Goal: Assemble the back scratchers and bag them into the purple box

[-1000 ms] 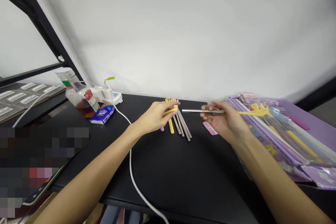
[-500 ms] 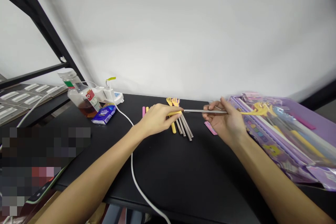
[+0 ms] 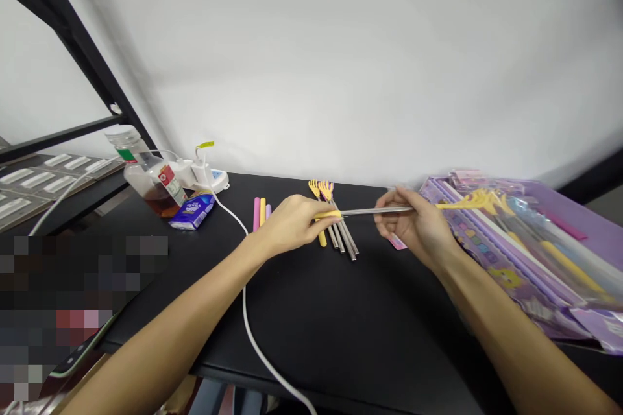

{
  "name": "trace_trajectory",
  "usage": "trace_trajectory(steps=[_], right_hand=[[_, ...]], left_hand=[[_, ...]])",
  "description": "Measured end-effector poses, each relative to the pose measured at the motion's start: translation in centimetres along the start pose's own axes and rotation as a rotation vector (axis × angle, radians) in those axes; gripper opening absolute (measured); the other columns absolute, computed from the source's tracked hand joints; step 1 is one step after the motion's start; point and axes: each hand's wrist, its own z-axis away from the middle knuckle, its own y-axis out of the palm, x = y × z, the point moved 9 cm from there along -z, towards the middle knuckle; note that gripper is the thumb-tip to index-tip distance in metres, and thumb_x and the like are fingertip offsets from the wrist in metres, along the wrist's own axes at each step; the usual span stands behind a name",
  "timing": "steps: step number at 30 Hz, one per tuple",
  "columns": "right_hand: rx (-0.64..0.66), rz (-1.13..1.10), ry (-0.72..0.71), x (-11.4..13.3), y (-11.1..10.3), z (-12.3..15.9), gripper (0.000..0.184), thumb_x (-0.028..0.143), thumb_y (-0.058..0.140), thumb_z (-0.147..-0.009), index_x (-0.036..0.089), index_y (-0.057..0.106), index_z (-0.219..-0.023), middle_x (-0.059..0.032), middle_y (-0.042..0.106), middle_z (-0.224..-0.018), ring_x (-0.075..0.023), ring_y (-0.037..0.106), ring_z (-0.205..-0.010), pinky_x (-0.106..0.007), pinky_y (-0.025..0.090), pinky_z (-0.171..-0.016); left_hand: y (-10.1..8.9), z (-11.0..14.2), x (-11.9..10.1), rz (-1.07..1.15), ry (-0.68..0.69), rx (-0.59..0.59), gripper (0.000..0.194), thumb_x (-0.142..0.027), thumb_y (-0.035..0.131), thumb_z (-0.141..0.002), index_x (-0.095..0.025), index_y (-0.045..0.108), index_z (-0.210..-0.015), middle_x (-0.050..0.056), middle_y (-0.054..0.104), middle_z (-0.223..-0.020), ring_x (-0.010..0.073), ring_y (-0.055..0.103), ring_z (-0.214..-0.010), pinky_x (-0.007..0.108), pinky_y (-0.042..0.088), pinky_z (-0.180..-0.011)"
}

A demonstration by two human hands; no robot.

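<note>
My left hand is closed on a short yellow sleeve above the black table. My right hand pinches a thin metal rod with a yellow claw end. The rod's bare tip meets the mouth of the yellow sleeve. Under the hands lie several more metal rods, two with yellow claw ends, and a yellow sleeve. Pink, yellow and purple sleeves lie left of my left hand.
A bottle, a blue tissue pack and a white charger with its cable sit at the left. Purple plastic packages fill the right side. A pink tag lies by my right hand. A black frame stands at the far left.
My right hand has moved left, bringing the rod's tip up to the yellow sleeve in my left hand. The pink, yellow and purple sleeves have come into sight beside my left hand.
</note>
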Motion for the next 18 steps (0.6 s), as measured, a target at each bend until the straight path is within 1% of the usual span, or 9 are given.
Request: trace_trajectory(steps=[2, 4, 6, 10, 12, 14, 15, 16, 18], right_hand=[[0.019, 0.06, 0.039, -0.2, -0.2, 0.1, 0.044, 0.043, 0.057, -0.088, 0.018, 0.058, -0.052, -0.003, 0.051, -0.045, -0.0097, 0.04, -0.034, -0.023, 0.022, -0.032], [0.048, 0.084, 0.038, -0.2, 0.1, 0.3, 0.049, 0.042, 0.056, -0.087, 0.018, 0.051, -0.045, 0.0004, 0.039, -0.038, -0.0064, 0.028, -0.031, -0.023, 0.013, -0.034], [0.074, 0.104, 0.001, -0.3, 0.9, 0.6, 0.05, 0.044, 0.057, -0.087, 0.018, 0.049, -0.045, 0.0021, 0.035, -0.037, -0.0056, 0.026, -0.033, -0.023, 0.014, -0.037], [0.129, 0.227, -0.07, -0.8, 3.5, 1.1, 0.054, 0.053, 0.059, -0.086, 0.017, 0.05, -0.046, 0.0013, 0.04, -0.043, -0.0071, 0.036, -0.041, -0.023, 0.023, -0.041], [0.122, 0.289, -0.061, -1.2, 4.2, 1.1, 0.056, 0.057, 0.061, -0.085, 0.017, 0.05, -0.047, 0.0028, 0.038, -0.043, -0.0058, 0.032, -0.04, -0.022, 0.02, -0.04], [0.078, 0.292, -0.043, -1.0, 3.7, 0.9, 0.051, 0.056, 0.07, -0.08, 0.018, 0.051, -0.053, 0.0061, 0.036, -0.043, -0.0042, 0.026, -0.037, -0.021, 0.015, -0.037], [0.037, 0.26, -0.053, -0.5, 3.0, 0.8, 0.047, 0.054, 0.075, -0.076, 0.018, 0.053, -0.057, 0.0076, 0.035, -0.043, -0.004, 0.025, -0.036, -0.021, 0.015, -0.035], [-0.013, 0.219, -0.083, 0.2, 2.0, 0.7, 0.043, 0.052, 0.081, -0.072, 0.019, 0.056, -0.062, 0.0085, 0.037, -0.044, -0.0043, 0.027, -0.035, -0.02, 0.017, -0.034], [-0.098, 0.19, -0.169, 2.1, -0.3, 0.6, 0.039, 0.049, 0.087, -0.065, 0.018, 0.065, -0.072, 0.0065, 0.048, -0.048, -0.0066, 0.039, -0.037, -0.02, 0.029, -0.035]], left_hand=[[0.0, 0.0, -0.2, 0.004, 0.014, -0.009, 0.033, -0.036, 0.05, -0.102, -0.016, 0.072, -0.088, 0.0, 0.062, -0.066, 0.0111, 0.051, -0.058, 0.023, 0.034, -0.06], [-0.1, 0.0, -0.6, 0.018, 0.025, -0.016, 0.034, -0.035, 0.049, -0.102, -0.016, 0.069, -0.082, -0.001, 0.058, -0.064, 0.0107, 0.048, -0.057, 0.024, 0.033, -0.06], [0.0, -0.1, -1.3, 0.057, 0.033, -0.016, 0.035, -0.034, 0.048, -0.102, -0.016, 0.065, -0.078, -0.002, 0.055, -0.062, 0.0101, 0.045, -0.056, 0.024, 0.033, -0.06], [1.0, -0.1, -2.3, 0.196, 0.007, 0.042, 0.04, -0.035, 0.046, -0.103, -0.016, 0.058, -0.071, -0.004, 0.048, -0.058, 0.0085, 0.039, -0.053, 0.023, 0.031, -0.056], [1.3, -0.2, -2.1, 0.238, -0.021, 0.067, 0.04, -0.038, 0.046, -0.103, -0.016, 0.059, -0.071, -0.005, 0.048, -0.057, 0.0083, 0.04, -0.052, 0.023, 0.032, -0.056], [1.1, -0.2, -1.2, 0.227, -0.043, 0.061, 0.036, -0.04, 0.05, -0.101, -0.016, 0.064, -0.079, -0.004, 0.055, -0.06, 0.0085, 0.045, -0.055, 0.022, 0.034, -0.057], [0.7, -0.2, -0.5, 0.205, -0.056, 0.045, 0.033, -0.04, 0.052, -0.1, -0.016, 0.067, -0.084, -0.003, 0.059, -0.064, 0.0087, 0.047, -0.056, 0.022, 0.035, -0.059], [0.2, -0.2, 0.2, 0.177, -0.07, 0.026, 0.03, -0.04, 0.055, -0.099, -0.016, 0.07, -0.09, -0.003, 0.062, -0.067, 0.0089, 0.049, -0.058, 0.022, 0.036, -0.06], [-0.7, -0.1, 1.7, 0.126, -0.104, 0.002, 0.028, -0.039, 0.057, -0.098, -0.016, 0.073, -0.097, -0.001, 0.066, -0.071, 0.0092, 0.051, -0.059, 0.022, 0.036, -0.059]])
